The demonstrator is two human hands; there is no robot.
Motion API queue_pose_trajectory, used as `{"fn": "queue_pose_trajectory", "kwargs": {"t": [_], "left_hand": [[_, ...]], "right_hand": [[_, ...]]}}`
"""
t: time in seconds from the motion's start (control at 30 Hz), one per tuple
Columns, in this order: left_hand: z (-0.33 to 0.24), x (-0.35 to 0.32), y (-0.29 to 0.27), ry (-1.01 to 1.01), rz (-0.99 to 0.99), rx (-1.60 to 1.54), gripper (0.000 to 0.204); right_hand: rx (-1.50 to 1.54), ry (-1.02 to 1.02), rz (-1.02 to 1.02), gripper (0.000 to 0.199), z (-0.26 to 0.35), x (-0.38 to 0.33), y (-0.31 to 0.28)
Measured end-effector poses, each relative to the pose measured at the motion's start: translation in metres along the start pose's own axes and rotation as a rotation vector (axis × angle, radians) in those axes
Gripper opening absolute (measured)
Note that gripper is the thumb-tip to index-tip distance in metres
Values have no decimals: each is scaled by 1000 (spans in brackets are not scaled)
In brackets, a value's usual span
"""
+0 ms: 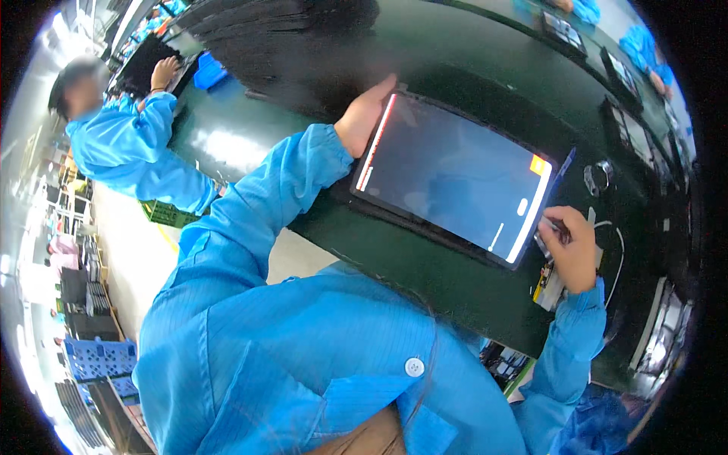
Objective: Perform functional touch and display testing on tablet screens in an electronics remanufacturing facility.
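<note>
You stand at a long dark green workbench (250, 144) in a busy assembly hall, with blue crates (98, 356) stacked on the floor toward 8 o'clock and a co-worker in a blue smock (129, 148) at 10 o'clock, a hand resting on a black tray of their own.

Near the centre of the bench lies a flat panel (455, 178), a dark glassy rectangle with a thin bright strip along each short edge and a small orange tab at its 1 o'clock corner. Your left hand (365, 115) sits at the panel's 10 o'clock edge, fingers laid along that short side and steadying it; how firmly they press cannot be told. Your right hand (570, 246) is at the panel's 4 o'clock corner, fingers curled tightly around a small thin tool or strip whose kind is too small to make out, its tip touching the panel's edge.

Judging by its look, the panel is thin, stiff, smooth-faced and fragile: likely light, slippery on the glass, and easily marked. Take it by the short edges, not the face.

A metal ring (599, 176) lies at 2 o'clock of the panel, and a white cable (616, 235) curves just beyond your right hand.
</note>
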State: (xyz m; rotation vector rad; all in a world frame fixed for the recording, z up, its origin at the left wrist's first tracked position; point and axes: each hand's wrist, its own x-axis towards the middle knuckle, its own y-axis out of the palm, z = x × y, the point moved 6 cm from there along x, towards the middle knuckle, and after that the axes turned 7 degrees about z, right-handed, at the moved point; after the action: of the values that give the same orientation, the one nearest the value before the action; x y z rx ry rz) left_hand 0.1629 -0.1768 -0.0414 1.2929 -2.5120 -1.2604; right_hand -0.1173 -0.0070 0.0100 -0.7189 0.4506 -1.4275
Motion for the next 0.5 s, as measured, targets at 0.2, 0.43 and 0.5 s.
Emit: {"fn": "queue_pose_trajectory", "kwargs": {"t": [0.2, 0.43, 0.5], "left_hand": [[0, -10, 7, -48, 64, -41, 52], [-1, -10, 10, -19, 24, -33, 50], [-2, -6, 9, -8, 75, -18, 49]], "right_hand": [[-101, 2, -55, 21, -4, -1, 5], [84, 84, -44, 22, -15, 0, 11], [55, 108, -40, 22, -21, -2, 9]]}}
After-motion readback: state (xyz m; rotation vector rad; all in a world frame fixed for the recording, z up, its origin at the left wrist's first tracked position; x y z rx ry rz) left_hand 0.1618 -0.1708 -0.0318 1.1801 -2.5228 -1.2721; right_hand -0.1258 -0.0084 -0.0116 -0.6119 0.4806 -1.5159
